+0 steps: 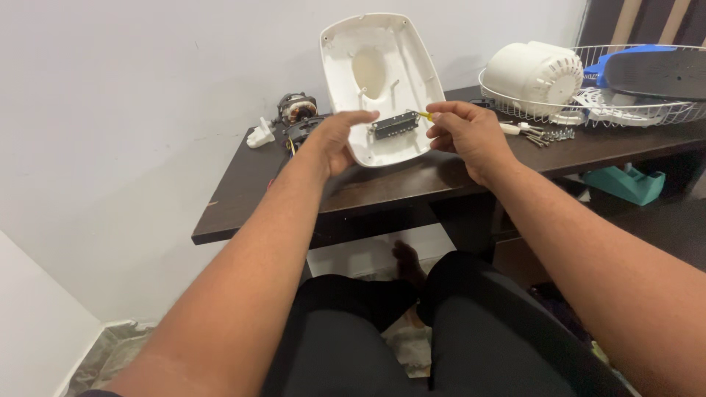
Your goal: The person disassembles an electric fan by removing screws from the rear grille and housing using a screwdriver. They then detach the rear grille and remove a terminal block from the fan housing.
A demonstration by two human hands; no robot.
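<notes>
Sitting at a dark worktop (243,198) set against a pale wall, the person holds both arms out over black-clad knees; entries run left to right.

- White plastic fitting (259,134): small, at the far left back edge, lying loose beside the motor.
- Motor (296,110): copper windings visible, dark body, standing just behind the left hand with thin wires trailing off it.
- Left hand (337,140): fingers curled around the left end of the switch block, thumb underneath, steadying it so that it sits level.
- Switch block (395,124): a black oblong bar with a row of pale buttons, held in the air between the two hands, in front of the cover's lower part.
- Cover (379,81): a white oval shell propped up against the wall, hollow side facing the person, so its inner posts and recess are on view.
- Right hand (465,132): fingertips pinched on a yellow wire (424,115) at the block's right end, keeping it pulled clear.
- Screws (548,135): a loose cluster on the worktop near the right hand, beside a small white-handled tool (510,129), kept within reach.
- Wire guard (647,110): a round white grille lying flat like a tray, carrying a white ribbed housing (535,72) and a blue-edged dark part (647,70).
- Teal box (626,182): below the worktop on the right; no label can be made out.
</notes>
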